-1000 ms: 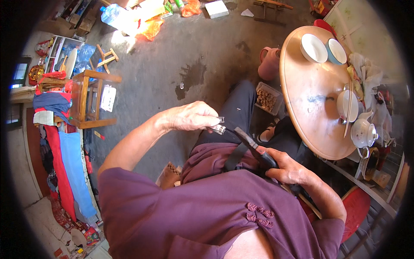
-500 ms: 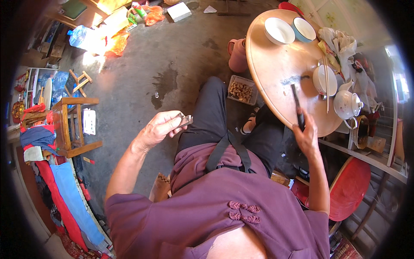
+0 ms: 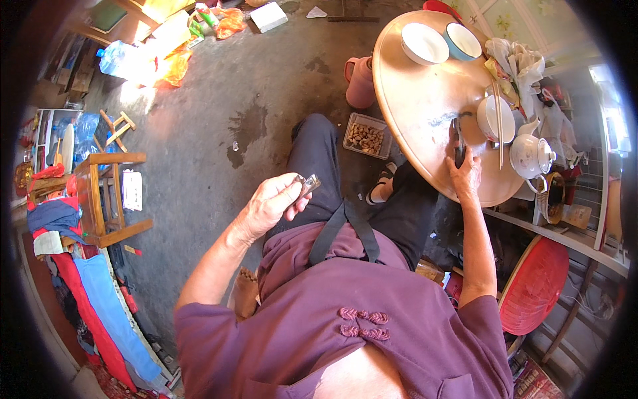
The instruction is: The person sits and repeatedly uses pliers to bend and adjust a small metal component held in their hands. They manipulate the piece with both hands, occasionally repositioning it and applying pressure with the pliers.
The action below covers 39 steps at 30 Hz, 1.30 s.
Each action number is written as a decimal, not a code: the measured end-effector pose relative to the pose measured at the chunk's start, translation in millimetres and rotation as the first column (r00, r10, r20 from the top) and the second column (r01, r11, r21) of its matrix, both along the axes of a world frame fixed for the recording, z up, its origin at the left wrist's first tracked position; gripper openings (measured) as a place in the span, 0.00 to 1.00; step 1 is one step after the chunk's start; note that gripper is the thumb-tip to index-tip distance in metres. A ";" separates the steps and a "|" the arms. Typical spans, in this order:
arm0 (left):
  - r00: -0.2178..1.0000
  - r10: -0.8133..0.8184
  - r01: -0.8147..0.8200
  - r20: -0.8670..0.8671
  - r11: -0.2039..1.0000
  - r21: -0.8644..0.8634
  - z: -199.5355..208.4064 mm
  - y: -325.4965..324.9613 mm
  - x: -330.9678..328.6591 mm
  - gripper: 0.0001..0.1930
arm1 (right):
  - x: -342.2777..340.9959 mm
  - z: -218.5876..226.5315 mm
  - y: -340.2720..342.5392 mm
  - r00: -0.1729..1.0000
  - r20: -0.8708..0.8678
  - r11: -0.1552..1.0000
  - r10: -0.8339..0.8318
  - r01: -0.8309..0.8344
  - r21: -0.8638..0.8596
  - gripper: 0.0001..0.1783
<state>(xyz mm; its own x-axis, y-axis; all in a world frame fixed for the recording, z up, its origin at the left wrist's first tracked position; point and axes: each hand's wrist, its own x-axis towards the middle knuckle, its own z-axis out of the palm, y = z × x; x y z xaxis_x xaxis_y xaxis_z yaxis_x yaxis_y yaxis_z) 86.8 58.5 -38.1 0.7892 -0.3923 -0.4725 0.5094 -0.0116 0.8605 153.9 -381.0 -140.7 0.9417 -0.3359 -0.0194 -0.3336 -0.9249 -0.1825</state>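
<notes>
Both hands are showing in the head view. The left hand point(image 3: 269, 203) is pinching a small metal tool point(image 3: 308, 185) between thumb and nearly closed fingers, the tool pointing toward two o'clock. The right hand point(image 3: 467, 174) is reaching over the round table point(image 3: 425, 93), its fingers curling partway about the handle of a dark-handled tool point(image 3: 458, 141); I cannot tell how firmly. That tool's blade is pointing toward twelve o'clock.

From the right hand, a white bowl point(image 3: 486, 123) is sitting at one o'clock with chopsticks point(image 3: 498, 123) lying across it, and a teapot point(image 3: 531, 156) is standing between two and three. From the left hand, a clear container point(image 3: 365, 153) is holding brown nut-like pieces point(image 3: 367, 135) at two o'clock, and a wooden stool point(image 3: 122, 235) is standing at nine.
</notes>
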 end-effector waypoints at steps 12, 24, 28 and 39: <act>0.899 0.415 -0.438 0.144 0.833 0.338 -93.3 22.8 20.6 0.15 | 7.4 -30.2 180.0 0.826 0.112 0.701 0.552 -0.532 0.475 0.10; 0.852 -0.030 -0.421 0.523 0.556 0.717 -160.2 38.4 70.2 0.06 | 103.5 -324.1 167.8 0.686 -0.634 0.296 -0.357 0.727 0.620 0.07; 0.877 -0.062 -0.366 0.477 0.558 0.745 -148.7 53.6 58.1 0.08 | 110.2 -402.0 164.0 0.692 -0.544 0.374 -0.474 0.718 0.587 0.06; 0.975 -0.050 -0.169 0.218 0.471 0.866 -136.6 115.5 34.4 0.09 | 132.6 -489.6 134.0 0.726 -0.496 0.703 -0.476 0.653 0.281 0.16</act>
<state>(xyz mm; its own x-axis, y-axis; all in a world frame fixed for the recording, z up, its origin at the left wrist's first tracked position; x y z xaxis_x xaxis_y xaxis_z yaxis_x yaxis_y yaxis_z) 121.2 174.0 -174.6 0.9046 0.1916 -0.3807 0.3728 -0.7886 0.4891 286.5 -247.1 -630.4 0.4605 -0.6741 -0.5775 -0.8854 -0.3951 -0.2448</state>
